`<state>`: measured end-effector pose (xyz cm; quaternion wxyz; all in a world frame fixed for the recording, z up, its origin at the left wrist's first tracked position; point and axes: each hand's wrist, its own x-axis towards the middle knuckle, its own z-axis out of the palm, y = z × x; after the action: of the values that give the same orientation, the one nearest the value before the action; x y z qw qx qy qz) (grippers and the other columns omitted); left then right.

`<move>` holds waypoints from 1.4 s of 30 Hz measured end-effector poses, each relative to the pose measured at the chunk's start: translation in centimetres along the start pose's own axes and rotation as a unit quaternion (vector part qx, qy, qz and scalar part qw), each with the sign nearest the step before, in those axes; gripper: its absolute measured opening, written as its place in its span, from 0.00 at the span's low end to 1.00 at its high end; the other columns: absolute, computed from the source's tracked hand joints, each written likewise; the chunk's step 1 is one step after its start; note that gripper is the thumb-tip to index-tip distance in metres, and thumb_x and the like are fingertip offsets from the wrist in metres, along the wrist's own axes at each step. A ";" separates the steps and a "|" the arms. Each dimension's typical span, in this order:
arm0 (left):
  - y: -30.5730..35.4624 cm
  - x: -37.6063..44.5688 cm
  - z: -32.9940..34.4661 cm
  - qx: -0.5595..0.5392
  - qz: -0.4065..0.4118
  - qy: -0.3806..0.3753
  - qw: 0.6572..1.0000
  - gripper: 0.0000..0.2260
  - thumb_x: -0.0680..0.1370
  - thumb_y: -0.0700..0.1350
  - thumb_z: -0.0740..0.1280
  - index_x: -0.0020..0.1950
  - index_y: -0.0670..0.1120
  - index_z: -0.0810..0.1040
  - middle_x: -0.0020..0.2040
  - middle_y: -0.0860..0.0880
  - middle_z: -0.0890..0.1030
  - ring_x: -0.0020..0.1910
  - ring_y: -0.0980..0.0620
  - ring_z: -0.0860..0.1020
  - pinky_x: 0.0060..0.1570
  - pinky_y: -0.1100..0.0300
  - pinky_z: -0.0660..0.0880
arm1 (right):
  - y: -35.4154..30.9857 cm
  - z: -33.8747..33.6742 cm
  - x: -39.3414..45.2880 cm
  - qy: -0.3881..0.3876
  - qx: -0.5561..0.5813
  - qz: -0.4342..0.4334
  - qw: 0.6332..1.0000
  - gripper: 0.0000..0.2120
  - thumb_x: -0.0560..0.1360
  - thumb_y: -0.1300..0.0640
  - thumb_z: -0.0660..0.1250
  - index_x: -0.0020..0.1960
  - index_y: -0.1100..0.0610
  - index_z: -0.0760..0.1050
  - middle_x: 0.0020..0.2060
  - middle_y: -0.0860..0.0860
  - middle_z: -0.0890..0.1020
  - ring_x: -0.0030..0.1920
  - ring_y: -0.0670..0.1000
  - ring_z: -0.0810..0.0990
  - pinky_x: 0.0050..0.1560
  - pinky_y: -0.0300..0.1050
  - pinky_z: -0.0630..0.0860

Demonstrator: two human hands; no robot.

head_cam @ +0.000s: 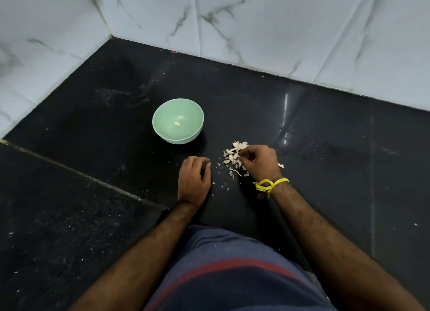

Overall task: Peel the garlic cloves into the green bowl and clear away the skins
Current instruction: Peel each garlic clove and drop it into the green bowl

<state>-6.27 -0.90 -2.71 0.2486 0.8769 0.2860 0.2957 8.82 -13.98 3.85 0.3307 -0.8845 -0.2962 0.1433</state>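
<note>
Closest to the camera is the person's striped shirt (232, 275), and both arms reach out from it over the black table (93, 217). The green bowl (178, 121) is the thing to find places by. The left hand (194, 180) is on the near side of the bowl, fingers loosely curled, and its grip looks empty. The right hand (260, 163) is near the bowl too, off to its right, with a yellow thread (270, 185) tied at the wrist. Its fingers are curled down into the garlic pile (233, 158), and it looks like they pinch a piece, but the fingers hide what it is. The pile of cloves and papery skins lies just to the right of the bowl and a bit nearer to the person. Tiny skin bits (221, 186) are spread between the two hands. Inside the bowl sits one small yellow peeled clove (177, 123), so I think most of the peeling is left to do. What could go wrong: the skins are light, so a quick hand swipe could push them all over the table. A clove could also slip and roll away. Behind the bowl stands the white marble wall (279, 31).
</note>
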 end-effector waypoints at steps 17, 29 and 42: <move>-0.3 0.0 0.5 0.059 -0.008 -0.014 0.998 0.05 0.78 0.42 0.66 0.51 0.44 0.80 0.49 0.46 0.79 0.47 0.46 0.76 0.50 0.53 0.69 | -1.8 2.3 0.8 -0.031 -0.098 -0.139 0.985 0.06 0.75 0.58 0.66 0.46 0.60 0.80 0.45 0.55 0.80 0.47 0.57 0.77 0.49 0.51 0.75; -0.1 0.1 0.4 0.029 0.004 -0.015 0.999 0.06 0.78 0.43 0.65 0.51 0.45 0.80 0.50 0.48 0.79 0.48 0.46 0.77 0.50 0.50 0.72 | -1.6 2.1 -2.7 -0.146 -0.002 0.035 0.989 0.04 0.70 0.60 0.74 0.45 0.58 0.84 0.40 0.53 0.85 0.44 0.50 0.82 0.52 0.42 0.78; -0.4 -1.6 -0.4 0.016 0.008 -0.034 0.999 0.09 0.78 0.44 0.61 0.53 0.45 0.80 0.52 0.47 0.80 0.50 0.46 0.78 0.51 0.53 0.70 | -4.2 3.3 -2.0 -0.232 -0.104 0.022 0.967 0.06 0.70 0.63 0.67 0.42 0.58 0.83 0.41 0.55 0.85 0.46 0.56 0.82 0.47 0.42 0.78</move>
<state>-7.73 -1.58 -3.25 0.2418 0.8925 0.2750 0.2635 3.90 -11.00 4.33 0.1565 -0.8630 -0.3583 0.3200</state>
